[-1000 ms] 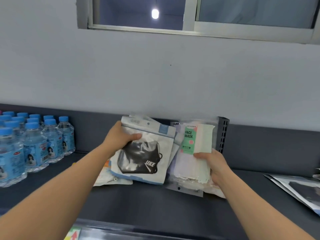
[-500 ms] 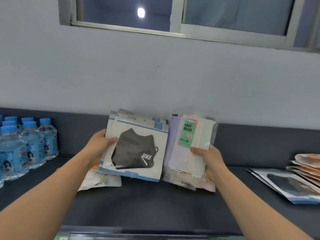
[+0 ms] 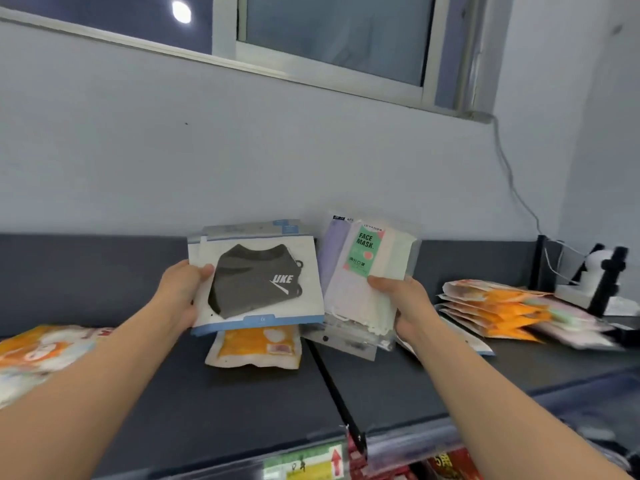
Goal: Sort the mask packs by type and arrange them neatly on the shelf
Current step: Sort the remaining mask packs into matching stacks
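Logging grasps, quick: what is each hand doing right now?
Left hand: holding the black mask packs, thumb on front.
Right hand: holding the pastel FACE MASK packs.

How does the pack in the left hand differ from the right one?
The black mask pack shows one dark mask on white card edged blue; the FACE MASK pack shows pale pastel masks behind a green label. The black mask pack is wider than tall, the FACE MASK pack taller than wide. Both are flat packs.
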Motion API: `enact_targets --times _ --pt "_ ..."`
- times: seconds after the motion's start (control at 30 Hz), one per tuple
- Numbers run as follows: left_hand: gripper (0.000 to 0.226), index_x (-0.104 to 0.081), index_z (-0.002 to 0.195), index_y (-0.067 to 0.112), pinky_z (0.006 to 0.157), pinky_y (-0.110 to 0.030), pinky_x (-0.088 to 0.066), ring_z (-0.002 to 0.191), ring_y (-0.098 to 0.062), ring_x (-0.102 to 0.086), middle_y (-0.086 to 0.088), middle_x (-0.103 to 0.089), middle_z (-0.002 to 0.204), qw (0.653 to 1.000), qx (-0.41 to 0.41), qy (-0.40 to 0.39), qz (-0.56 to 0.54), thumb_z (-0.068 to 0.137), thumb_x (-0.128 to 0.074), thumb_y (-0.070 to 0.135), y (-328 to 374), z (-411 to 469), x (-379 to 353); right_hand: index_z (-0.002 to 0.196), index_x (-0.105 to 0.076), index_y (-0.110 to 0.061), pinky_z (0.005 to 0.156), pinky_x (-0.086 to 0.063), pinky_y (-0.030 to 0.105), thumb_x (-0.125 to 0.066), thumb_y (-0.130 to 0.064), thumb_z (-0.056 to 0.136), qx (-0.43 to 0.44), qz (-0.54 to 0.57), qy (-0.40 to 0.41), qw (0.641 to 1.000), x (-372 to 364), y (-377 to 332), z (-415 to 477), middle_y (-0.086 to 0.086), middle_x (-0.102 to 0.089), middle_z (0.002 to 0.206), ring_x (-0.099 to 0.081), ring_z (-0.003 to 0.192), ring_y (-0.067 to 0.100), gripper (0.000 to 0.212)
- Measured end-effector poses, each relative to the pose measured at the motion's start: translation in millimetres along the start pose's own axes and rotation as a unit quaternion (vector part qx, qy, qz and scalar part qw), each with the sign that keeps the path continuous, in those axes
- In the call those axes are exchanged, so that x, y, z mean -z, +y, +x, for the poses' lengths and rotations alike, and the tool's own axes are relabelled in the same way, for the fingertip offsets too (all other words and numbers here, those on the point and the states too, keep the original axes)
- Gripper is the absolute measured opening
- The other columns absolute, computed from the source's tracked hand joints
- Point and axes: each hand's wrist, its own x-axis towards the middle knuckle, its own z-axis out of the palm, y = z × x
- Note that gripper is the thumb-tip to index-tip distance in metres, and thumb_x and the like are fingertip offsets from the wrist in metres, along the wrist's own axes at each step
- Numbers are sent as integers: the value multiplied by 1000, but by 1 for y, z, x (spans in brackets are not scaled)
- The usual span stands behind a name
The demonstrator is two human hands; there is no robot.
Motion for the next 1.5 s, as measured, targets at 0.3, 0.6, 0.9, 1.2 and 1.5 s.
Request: enact_targets --times 0.3,0.6,0.9,1.2,1.5 --pt "22 -53 118 -1 99 -45 -48 106 -31 -59 -16 -59 115 996 88 -15 -28 96 -52 0 -71 -35 -155 113 -61 -10 59 -56 36 -67 7 83 0 -57 33 998 148 -63 26 9 -71 100 -68 83 27 35" --pt "30 -49 125 -6 94 -39 -46 102 -29 -56 -15 -58 104 991 131 -2 -15 96 -41 -8 -130 -31 -255 120 -61 -8 86 -56 54 -69 7 78 30 -77 81 993 250 -111 67 14 -71 113 -68 99 36 45" --pt "36 -45 128 -11 93 -38 -42 107 -34 -51 -22 -53 112 964 61 -20 256 92 -40 -10 -161 -8 -309 119 -61 -5 80 -57 48 -68 7 79 73 -74 133 986 303 -148 107 15 -70 113 -67 99 36 43" --pt "61 -44 143 21 109 -45 -32 140 -29 -31 -8 -35 152 860 -189 -95 464 91 -52 53 -128 -47 -405 120 -61 -2 75 -58 51 -71 6 76 39 -88 94 991 334 -173 143 17 -71 109 -69 96 37 46" --pt "123 -27 150 23 105 -52 -42 130 -30 -48 -3 -40 151 911 25 -369 180 49 -79 72 -140 -79 -553 110 -66 -4 40 -54 35 -68 2 81 -30 -120 35 992 383 -201 174 11 -74 84 -71 69 28 29"
